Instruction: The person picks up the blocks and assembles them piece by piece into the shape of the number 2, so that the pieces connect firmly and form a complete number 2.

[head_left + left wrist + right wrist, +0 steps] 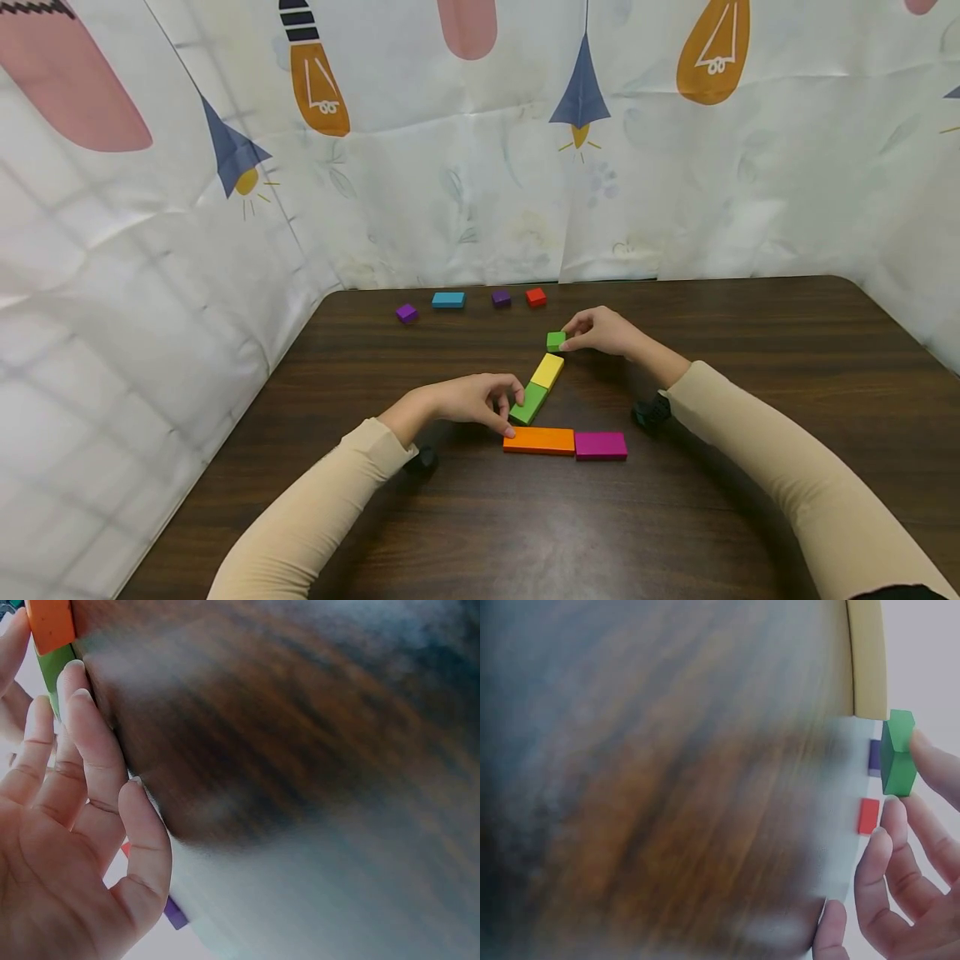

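My right hand (602, 331) pinches a small green cube (556, 341) between thumb and fingertips, just past the far end of a yellow block (547, 372). In the right wrist view the green cube (898, 753) shows by the thumb. The yellow block lies end to end with a longer green block (529, 404), forming a slanted line. Beside that line is my left hand (471, 399), its fingers loosely bent at the green block and its thumb touching the left end of an orange block (538, 440). A magenta block (600, 446) continues the orange one to the right.
Along the far part of the dark wooden table (480, 533) sit a purple cube (407, 313), a blue block (448, 300), a dark purple cube (501, 298) and a red cube (536, 297). A printed white curtain (480, 192) hangs behind the table's far edge.
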{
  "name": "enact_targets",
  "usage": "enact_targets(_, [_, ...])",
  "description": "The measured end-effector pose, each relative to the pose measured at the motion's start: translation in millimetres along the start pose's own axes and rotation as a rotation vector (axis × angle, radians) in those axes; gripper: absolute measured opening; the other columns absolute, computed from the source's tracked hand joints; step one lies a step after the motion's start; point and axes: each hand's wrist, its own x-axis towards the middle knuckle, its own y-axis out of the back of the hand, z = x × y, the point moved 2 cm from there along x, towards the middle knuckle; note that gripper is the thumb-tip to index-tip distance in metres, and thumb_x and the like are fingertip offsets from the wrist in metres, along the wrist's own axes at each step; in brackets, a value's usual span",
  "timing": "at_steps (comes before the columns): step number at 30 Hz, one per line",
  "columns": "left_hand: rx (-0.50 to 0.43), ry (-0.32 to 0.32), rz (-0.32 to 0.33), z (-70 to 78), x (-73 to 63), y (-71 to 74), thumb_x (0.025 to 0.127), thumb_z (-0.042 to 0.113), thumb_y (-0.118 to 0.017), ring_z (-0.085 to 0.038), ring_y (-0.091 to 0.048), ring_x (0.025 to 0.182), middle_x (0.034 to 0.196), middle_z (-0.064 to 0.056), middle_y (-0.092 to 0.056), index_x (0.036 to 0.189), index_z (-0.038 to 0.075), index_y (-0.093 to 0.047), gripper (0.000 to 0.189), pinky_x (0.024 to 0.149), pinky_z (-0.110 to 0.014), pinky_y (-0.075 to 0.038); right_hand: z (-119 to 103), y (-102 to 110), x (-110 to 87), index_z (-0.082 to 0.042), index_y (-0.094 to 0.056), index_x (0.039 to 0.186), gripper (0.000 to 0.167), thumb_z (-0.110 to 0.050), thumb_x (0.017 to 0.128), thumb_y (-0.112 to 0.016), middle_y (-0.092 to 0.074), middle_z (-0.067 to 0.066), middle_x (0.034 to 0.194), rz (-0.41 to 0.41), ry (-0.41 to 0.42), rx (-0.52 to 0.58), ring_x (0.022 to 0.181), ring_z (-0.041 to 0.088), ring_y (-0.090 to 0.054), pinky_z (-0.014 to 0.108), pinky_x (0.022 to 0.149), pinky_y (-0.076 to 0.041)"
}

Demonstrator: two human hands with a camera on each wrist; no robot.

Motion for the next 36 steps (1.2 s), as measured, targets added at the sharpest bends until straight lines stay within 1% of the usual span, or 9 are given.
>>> enact_targets(11, [-0.004, 0.0, -0.003, 0.7, 0.0, -0.2, 0.093, 0.011, -0.077, -0.012, -0.054, 0.074, 0.083, -0.002, -0.063, 0.12, 0.007, -0.055, 0.036, 0.071, -0.025, -0.042, -0.9, -1.6, 2.8, 0.002, -0.072, 0.12, 0.037, -0.022, 0.092, -0.079, -0.064, 0.007, 0.092, -0.018, -0.011, -0.022, 0.082, 0.02, -0.05, 0.031, 0.071, -0.04])
enact_targets(15, [-0.01, 0.0, -0.003, 0.6, 0.1, -0.1, 0.093, 0.011, -0.077, -0.013, -0.055, 0.075, 0.084, -0.002, -0.063, 0.12, 0.007, -0.055, 0.036, 0.071, -0.025, -0.042, -1.2, -0.8, 4.5, 0.001, -0.072, 0.119, 0.037, -0.022, 0.092, -0.079, -0.064, 0.007, 0.092, -0.028, -0.012, -0.047, 0.081, 0.02, -0.05, 0.031, 0.071, -0.04])
enact_targets(23, [-0.009, 0.002, -0.006, 1.5, 0.2, 0.8, 0.093, 0.01, -0.077, -0.013, -0.055, 0.075, 0.084, -0.002, -0.063, 0.12, 0.007, -0.055, 0.036, 0.072, -0.025, -0.043, -0.6, 0.0, 6.9, 0.002, -0.072, 0.116, 0.034, -0.021, 0.091, -0.079, -0.064, 0.004, 0.085, -0.063, 0.004, -0.119, 0.075, 0.017, -0.049, 0.029, 0.068, -0.04])
enact_targets(28, [-0.012, 0.003, -0.005, 0.9, 0.6, 1.2, 0.093, 0.01, -0.078, -0.013, -0.055, 0.075, 0.083, -0.002, -0.063, 0.12, 0.007, -0.055, 0.036, 0.072, -0.025, -0.042, 0.5, 0.3, 6.7, 0.002, -0.072, 0.112, 0.031, -0.02, 0.091, -0.079, -0.065, 0.004, 0.084, -0.079, 0.002, -0.147, 0.074, 0.017, -0.051, 0.029, 0.068, -0.041])
enact_targets(32, [-0.011, 0.004, -0.004, -0.2, 0.8, 1.1, 0.093, 0.01, -0.078, -0.013, -0.055, 0.075, 0.084, -0.002, -0.063, 0.119, 0.008, -0.055, 0.035, 0.072, -0.026, -0.043, -0.5, 0.1, 6.3, 0.001, -0.071, 0.114, 0.032, -0.021, 0.092, -0.079, -0.065, 0.004, 0.084, -0.092, -0.001, -0.155, 0.075, 0.016, -0.051, 0.029, 0.068, -0.041])
enact_targets(36, [-0.005, 0.002, -0.001, -0.4, 0.2, 0.8, 0.093, 0.012, -0.078, -0.013, -0.055, 0.075, 0.084, -0.002, -0.063, 0.119, 0.008, -0.055, 0.035, 0.072, -0.026, -0.042, -0.8, 0.7, 5.7, 0.002, -0.069, 0.12, 0.037, -0.02, 0.092, -0.078, -0.064, 0.004, 0.085, -0.106, -0.001, -0.162, 0.074, 0.016, -0.051, 0.029, 0.068, -0.041])
